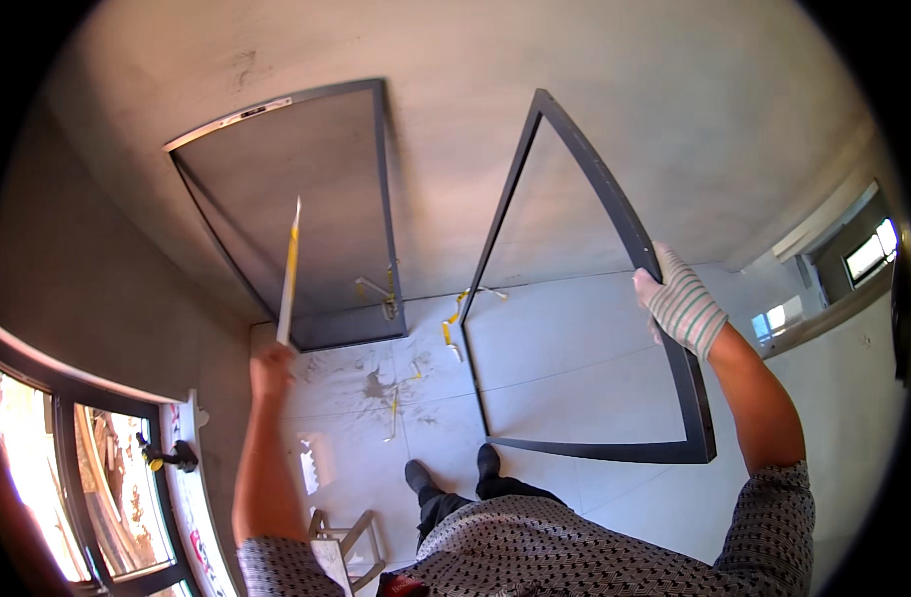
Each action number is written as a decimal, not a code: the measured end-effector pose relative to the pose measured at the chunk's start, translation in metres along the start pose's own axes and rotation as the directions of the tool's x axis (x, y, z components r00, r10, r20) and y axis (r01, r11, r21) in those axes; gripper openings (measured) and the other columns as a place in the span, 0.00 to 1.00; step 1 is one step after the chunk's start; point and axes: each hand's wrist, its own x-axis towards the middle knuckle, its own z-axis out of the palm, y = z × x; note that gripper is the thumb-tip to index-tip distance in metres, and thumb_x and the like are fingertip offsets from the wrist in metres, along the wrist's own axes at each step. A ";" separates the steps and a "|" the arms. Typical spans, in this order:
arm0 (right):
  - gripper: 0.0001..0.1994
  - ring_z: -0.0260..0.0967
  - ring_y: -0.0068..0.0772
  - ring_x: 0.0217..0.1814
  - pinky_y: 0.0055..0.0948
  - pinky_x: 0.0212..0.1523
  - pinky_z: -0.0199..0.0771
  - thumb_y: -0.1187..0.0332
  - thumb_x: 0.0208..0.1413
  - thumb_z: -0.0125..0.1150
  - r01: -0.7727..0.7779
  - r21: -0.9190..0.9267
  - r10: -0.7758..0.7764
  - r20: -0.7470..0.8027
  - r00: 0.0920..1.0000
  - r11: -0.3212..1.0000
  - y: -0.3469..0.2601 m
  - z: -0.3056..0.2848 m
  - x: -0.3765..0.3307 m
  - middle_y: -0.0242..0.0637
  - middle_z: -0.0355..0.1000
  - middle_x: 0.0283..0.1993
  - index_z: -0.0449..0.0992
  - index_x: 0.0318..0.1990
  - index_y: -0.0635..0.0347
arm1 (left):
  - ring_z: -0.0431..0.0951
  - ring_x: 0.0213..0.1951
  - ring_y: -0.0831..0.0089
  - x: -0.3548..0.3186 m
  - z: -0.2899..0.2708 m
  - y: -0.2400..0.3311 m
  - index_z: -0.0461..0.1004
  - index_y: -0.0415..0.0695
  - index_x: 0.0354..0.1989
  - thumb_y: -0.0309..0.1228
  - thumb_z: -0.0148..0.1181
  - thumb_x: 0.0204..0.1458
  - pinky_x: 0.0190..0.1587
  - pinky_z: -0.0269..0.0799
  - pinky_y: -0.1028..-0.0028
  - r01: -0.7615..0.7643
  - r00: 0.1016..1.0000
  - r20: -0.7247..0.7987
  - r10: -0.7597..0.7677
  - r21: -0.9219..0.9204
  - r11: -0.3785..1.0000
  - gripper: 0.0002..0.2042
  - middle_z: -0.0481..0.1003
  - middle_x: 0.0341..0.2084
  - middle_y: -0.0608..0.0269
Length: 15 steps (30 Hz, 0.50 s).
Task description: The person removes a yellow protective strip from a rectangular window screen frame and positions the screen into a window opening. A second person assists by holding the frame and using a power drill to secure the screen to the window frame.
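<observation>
Currently we hold two things at once. Our right hand [680, 304], in a striped knit glove, grips the right bar of a dark metal frame [674, 378] — the fingers [646, 289] are wrapped around that bar and pressed together on it. The frame is open, with nothing filling it, and stands upright on the floor [575, 348] with its lower bar resting on the pale tiles just ahead of our shoes [454, 472]. Its top corner tilts toward the grey wall [455, 60]; we cannot tell whether it touches.

Our left hand [272, 366] is bare and closed around the lower end of a long thin strip [290, 271], white with a yellow stretch along it, which points up and slightly right. The fingers are curled shut on the strip; we cannot see each one.

Behind the strip, a second dark frame fitted with grey mesh [296, 209] leans against the wall, its lower edge on the floor. It stands to the left of the open frame, well apart from it.

Short curls of yellow and white tape [454, 323] lie on the tiles between the two frames, near a dusty grey stain [376, 383]. At lower left we see a dark-framed window [78, 468] with a black handle [172, 456] — and a small stool [341, 542] just below our left elbow.
</observation>
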 end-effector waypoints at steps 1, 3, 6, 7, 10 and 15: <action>0.15 0.64 0.26 0.13 0.32 0.13 0.69 0.67 0.71 0.52 -0.001 0.024 0.000 0.011 1.000 1.000 0.000 0.001 0.001 0.33 0.66 0.27 0.63 0.61 0.57 | 0.79 0.18 0.69 -0.029 0.021 -0.015 0.85 0.40 0.40 0.28 0.55 0.63 0.21 0.74 0.70 0.059 0.998 0.007 -0.059 -0.020 0.998 0.10 0.82 0.28 0.59; 0.15 0.65 0.25 0.14 0.30 0.13 0.70 0.68 0.70 0.52 0.028 0.086 -0.033 0.061 0.998 0.996 -0.012 0.008 0.004 0.33 0.66 0.27 0.64 0.60 0.58 | 0.87 0.35 0.58 -0.063 0.045 -0.117 0.86 0.43 0.41 0.32 0.55 0.62 0.38 0.80 0.63 -0.098 0.984 0.172 0.048 0.298 0.949 0.12 0.85 0.35 0.49; 0.13 0.67 0.26 0.15 0.29 0.13 0.72 0.68 0.70 0.52 0.024 0.216 -0.044 0.090 0.995 0.976 0.007 0.003 0.008 0.34 0.68 0.27 0.64 0.59 0.59 | 0.86 0.35 0.57 -0.120 0.105 -0.078 0.83 0.34 0.39 0.41 0.61 0.55 0.39 0.81 0.61 0.153 0.942 0.235 -0.241 0.338 0.928 0.18 0.83 0.32 0.45; 0.11 0.69 0.26 0.16 0.29 0.15 0.73 0.68 0.71 0.52 0.036 0.199 -0.059 0.106 0.993 0.979 0.009 -0.001 0.008 0.35 0.70 0.28 0.66 0.55 0.60 | 0.80 0.49 0.38 -0.140 0.104 -0.034 0.82 0.40 0.41 0.44 0.58 0.57 0.54 0.76 0.53 0.121 0.922 0.306 -0.239 0.360 0.925 0.19 0.81 0.42 0.36; 0.08 0.72 0.25 0.20 0.28 0.17 0.75 0.64 0.71 0.57 0.096 0.317 -0.155 0.167 0.974 0.944 0.019 -0.006 0.014 0.34 0.71 0.29 0.69 0.47 0.57 | 0.80 0.48 0.38 -0.159 0.131 -0.038 0.80 0.45 0.45 0.38 0.58 0.59 0.52 0.76 0.51 -0.042 0.976 0.216 -0.016 0.261 0.964 0.12 0.82 0.42 0.39; 0.17 0.72 0.20 0.22 0.24 0.20 0.75 0.62 0.71 0.60 0.068 0.420 -0.176 0.224 0.959 0.905 0.015 0.002 0.015 0.31 0.73 0.30 0.72 0.61 0.60 | 0.86 0.40 0.54 -0.150 0.138 -0.003 0.81 0.39 0.50 0.32 0.55 0.62 0.46 0.79 0.63 0.011 0.965 0.263 -0.017 0.023 1.000 0.14 0.84 0.36 0.47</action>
